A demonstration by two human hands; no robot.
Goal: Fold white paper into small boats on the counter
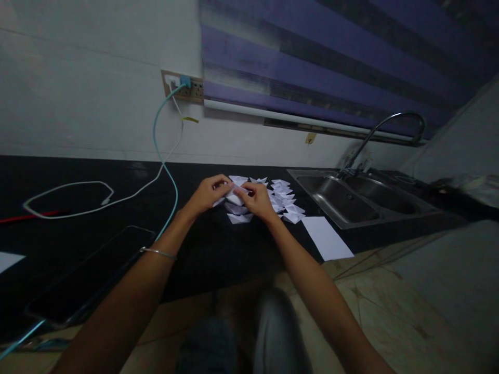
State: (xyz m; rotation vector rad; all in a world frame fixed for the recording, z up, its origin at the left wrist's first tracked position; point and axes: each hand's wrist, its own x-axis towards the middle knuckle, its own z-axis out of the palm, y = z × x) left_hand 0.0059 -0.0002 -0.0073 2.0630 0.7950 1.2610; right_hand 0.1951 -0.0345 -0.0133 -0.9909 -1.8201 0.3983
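Several folded white paper boats (285, 196) lie in rows on the black countertop (218, 259). Over the left row, my left hand (210, 193) and my right hand (258, 200) pinch one folded paper boat (234, 195) between them, the left at its left end and the right at its right end. Directly below the hands, closer to me, rests another paper boat (239, 218). My fingers partly cover the held piece and the boats behind it.
A white paper sheet (326, 238) lies right of the boats, beside the double sink (339, 200) with its curved faucet (384, 124). To the left are a dark phone (93, 272), a white cable (128, 196), a teal cable (174, 187) and a red object (31, 216).
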